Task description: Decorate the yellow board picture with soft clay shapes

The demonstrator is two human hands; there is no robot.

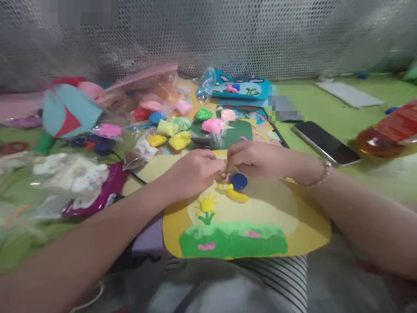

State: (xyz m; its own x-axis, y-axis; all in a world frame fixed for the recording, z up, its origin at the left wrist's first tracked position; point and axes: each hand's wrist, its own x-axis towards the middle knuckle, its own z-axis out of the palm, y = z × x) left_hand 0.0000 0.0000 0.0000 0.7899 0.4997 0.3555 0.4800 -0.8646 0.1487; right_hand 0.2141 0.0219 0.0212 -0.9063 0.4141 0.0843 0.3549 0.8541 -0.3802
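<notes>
A yellow paper card lies in front of me, bearing a green clay strip with pink bits and a yellow clay flower. My left hand and my right hand meet over the upper middle of the card. Their fingertips pinch together at a small spot above a yellow curved clay piece. What lies between the fingertips is too small and too covered to make out. Touching that yellow piece is a dark blue round disc, just below my right hand.
Behind the card are several clay lumps, among them a yellow one and a pink one. Plastic packets crowd the left side. A phone and a bottle of reddish drink lie at right. A perforated metal panel closes the back.
</notes>
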